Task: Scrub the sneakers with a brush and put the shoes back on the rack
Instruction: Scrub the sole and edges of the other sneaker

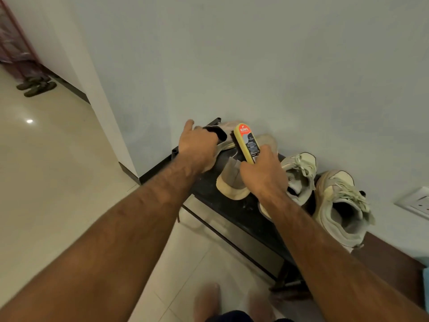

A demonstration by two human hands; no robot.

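Currently, centre frame: left hand grips the sneaker collar, apparently; right hand clasps the brush — brace firmly, stroke bristles outward.

Brand name "KIWI" in white on a red patch; it stands at the top of the label on the yellow back of the brush. Finer print on the label's dark lower part; too small to read.
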